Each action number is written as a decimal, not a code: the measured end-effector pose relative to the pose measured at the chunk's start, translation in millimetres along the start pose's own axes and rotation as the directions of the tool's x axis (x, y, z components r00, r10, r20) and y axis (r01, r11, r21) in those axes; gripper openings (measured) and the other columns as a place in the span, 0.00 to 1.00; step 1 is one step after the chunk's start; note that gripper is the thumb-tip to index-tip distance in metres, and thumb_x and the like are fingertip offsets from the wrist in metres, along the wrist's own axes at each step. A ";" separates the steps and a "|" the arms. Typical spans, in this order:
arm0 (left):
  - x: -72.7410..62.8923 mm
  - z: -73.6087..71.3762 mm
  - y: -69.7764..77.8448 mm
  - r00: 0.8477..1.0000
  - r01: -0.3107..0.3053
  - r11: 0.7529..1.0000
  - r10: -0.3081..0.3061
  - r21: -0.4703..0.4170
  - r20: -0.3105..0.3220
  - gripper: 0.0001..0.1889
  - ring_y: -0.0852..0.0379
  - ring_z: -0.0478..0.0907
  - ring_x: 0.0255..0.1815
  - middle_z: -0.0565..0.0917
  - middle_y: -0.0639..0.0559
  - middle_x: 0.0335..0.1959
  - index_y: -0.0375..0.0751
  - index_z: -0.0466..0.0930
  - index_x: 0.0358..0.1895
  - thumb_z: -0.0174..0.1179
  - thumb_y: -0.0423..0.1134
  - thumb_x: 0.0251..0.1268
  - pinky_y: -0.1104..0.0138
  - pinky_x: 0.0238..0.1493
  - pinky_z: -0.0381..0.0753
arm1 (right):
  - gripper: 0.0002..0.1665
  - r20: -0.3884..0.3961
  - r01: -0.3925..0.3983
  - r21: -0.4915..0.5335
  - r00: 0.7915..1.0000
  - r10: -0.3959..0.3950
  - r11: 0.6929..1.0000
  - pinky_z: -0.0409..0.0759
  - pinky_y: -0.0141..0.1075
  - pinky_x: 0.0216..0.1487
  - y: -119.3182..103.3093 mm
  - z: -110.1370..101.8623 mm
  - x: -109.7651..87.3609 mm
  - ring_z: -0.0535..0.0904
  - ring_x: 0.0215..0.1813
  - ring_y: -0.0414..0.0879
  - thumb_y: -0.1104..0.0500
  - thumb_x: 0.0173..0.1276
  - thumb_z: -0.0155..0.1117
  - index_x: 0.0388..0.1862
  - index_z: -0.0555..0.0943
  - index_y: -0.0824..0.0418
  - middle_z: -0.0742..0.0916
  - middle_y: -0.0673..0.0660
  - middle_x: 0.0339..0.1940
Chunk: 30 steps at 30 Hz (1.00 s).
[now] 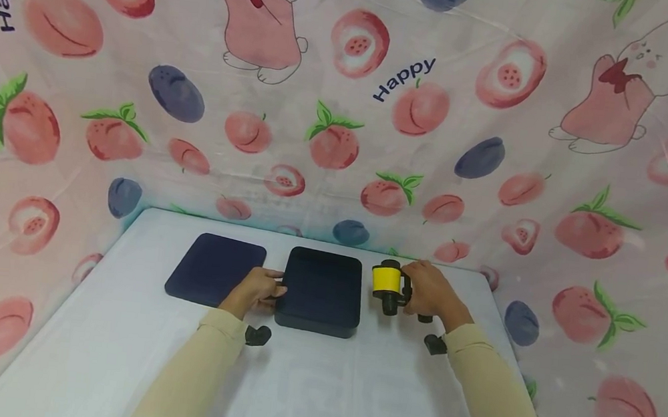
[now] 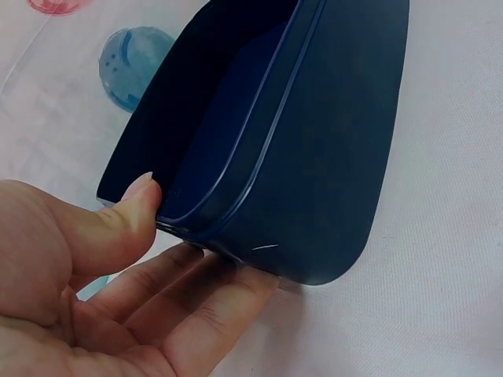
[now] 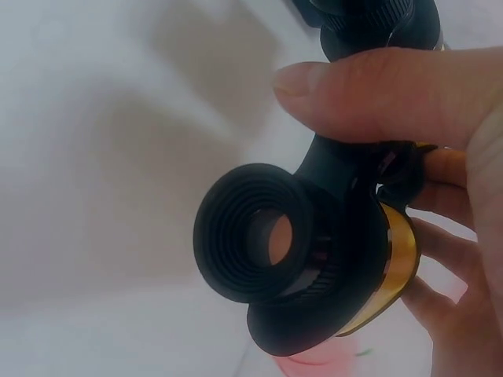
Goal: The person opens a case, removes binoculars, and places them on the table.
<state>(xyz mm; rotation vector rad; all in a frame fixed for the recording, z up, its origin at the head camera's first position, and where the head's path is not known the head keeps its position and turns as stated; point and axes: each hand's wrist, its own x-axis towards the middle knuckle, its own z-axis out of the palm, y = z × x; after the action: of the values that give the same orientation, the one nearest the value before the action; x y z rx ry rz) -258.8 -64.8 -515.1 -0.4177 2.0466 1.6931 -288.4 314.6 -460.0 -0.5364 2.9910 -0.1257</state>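
Observation:
A dark navy open box (image 1: 320, 291) stands on the white table, its inside facing up. My left hand (image 1: 260, 287) grips its left wall; in the left wrist view the thumb (image 2: 130, 224) lies over the rim and the other fingers press the outer side. To the right of the box, my right hand (image 1: 427, 290) holds yellow-and-black binoculars (image 1: 387, 281). The right wrist view shows an eyepiece (image 3: 255, 236) close up, with the thumb (image 3: 377, 94) across the black body and the fingers around the far side.
A flat navy lid (image 1: 216, 270) lies on the white table (image 1: 317, 388) left of the box. Patterned cloth (image 1: 294, 124) with peaches and rabbits hangs behind the table and along both sides. A dark wrist-camera piece (image 1: 258, 335) shows at the left wrist, another (image 1: 435, 344) at the right.

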 end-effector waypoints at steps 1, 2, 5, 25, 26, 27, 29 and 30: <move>0.6 0.0 -0.6 1.000 -0.001 1.000 0.001 -0.002 0.000 0.31 0.41 0.81 0.57 0.74 0.31 0.74 0.37 0.66 0.79 0.60 0.27 0.74 0.45 0.64 0.83 | 0.53 -0.001 0.001 0.003 1.000 -0.001 1.000 0.72 0.60 0.76 0.2 1.5 -0.2 0.73 0.71 0.63 0.54 0.45 0.89 0.71 0.76 0.67 0.83 0.64 0.69; 1.2 -0.1 -1.5 1.000 0.000 1.000 0.000 0.000 -0.002 0.31 0.40 0.82 0.60 0.74 0.31 0.74 0.37 0.66 0.79 0.60 0.27 0.74 0.44 0.64 0.83 | 0.53 0.000 0.002 0.005 1.000 -0.002 1.000 0.72 0.60 0.75 0.2 3.0 -0.7 0.74 0.71 0.63 0.54 0.44 0.89 0.70 0.76 0.67 0.83 0.64 0.68; 1.9 -0.2 -4.0 1.000 0.007 1.000 -0.007 0.011 -0.014 0.31 0.36 0.80 0.67 0.73 0.32 0.75 0.38 0.66 0.79 0.60 0.27 0.74 0.43 0.64 0.82 | 0.54 0.005 -0.002 0.005 1.000 0.002 1.000 0.73 0.60 0.75 1.1 8.3 -1.8 0.74 0.71 0.63 0.54 0.44 0.89 0.70 0.76 0.67 0.83 0.64 0.69; -0.2 -0.4 -11.2 1.000 -0.014 1.000 0.014 -0.014 -0.008 0.31 0.33 0.78 0.69 0.73 0.32 0.74 0.38 0.67 0.78 0.61 0.27 0.73 0.42 0.63 0.82 | 0.51 -0.013 -0.007 0.014 1.000 0.007 1.000 0.73 0.58 0.75 5.6 35.2 -5.6 0.75 0.71 0.63 0.56 0.46 0.88 0.69 0.77 0.69 0.84 0.65 0.66; 0.0 -0.6 -10.0 1.000 -0.017 1.000 0.017 -0.009 -0.009 0.31 0.33 0.78 0.69 0.73 0.32 0.75 0.38 0.67 0.78 0.61 0.27 0.74 0.42 0.63 0.82 | 0.50 -0.015 -0.003 0.011 1.000 0.004 1.000 0.73 0.58 0.75 5.6 34.9 -5.3 0.75 0.71 0.63 0.56 0.46 0.88 0.69 0.77 0.69 0.84 0.65 0.66; 0.2 -0.6 -8.9 1.000 -0.017 1.000 0.017 -0.010 -0.008 0.31 0.32 0.78 0.69 0.73 0.32 0.75 0.38 0.67 0.78 0.61 0.28 0.74 0.42 0.64 0.82 | 0.50 -0.017 0.001 0.006 1.000 0.000 1.000 0.73 0.58 0.75 5.7 34.5 -5.0 0.75 0.71 0.63 0.56 0.46 0.88 0.68 0.77 0.69 0.84 0.65 0.66; 1.1 -0.7 -7.2 1.000 -0.021 1.000 0.021 -0.010 -0.002 0.32 0.32 0.77 0.70 0.73 0.32 0.75 0.38 0.66 0.79 0.61 0.27 0.74 0.42 0.64 0.82 | 0.51 -0.015 0.000 0.000 1.000 0.000 1.000 0.73 0.58 0.76 6.1 34.0 -4.1 0.74 0.71 0.63 0.56 0.46 0.88 0.69 0.77 0.69 0.84 0.65 0.66; 1.7 -0.8 -6.3 1.000 -0.025 1.000 0.025 -0.009 0.002 0.32 0.31 0.77 0.70 0.72 0.31 0.75 0.38 0.66 0.79 0.60 0.27 0.74 0.41 0.65 0.81 | 0.51 -0.013 -0.005 0.001 1.000 0.005 1.000 0.72 0.58 0.76 6.2 33.7 -3.9 0.74 0.71 0.63 0.57 0.46 0.88 0.69 0.77 0.69 0.84 0.65 0.67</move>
<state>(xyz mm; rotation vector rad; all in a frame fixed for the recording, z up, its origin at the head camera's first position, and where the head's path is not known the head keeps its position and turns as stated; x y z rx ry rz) -257.2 -66.7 -521.2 -0.3946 2.0514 1.7174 -283.1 319.6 -493.7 -0.5303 3.0045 -0.1307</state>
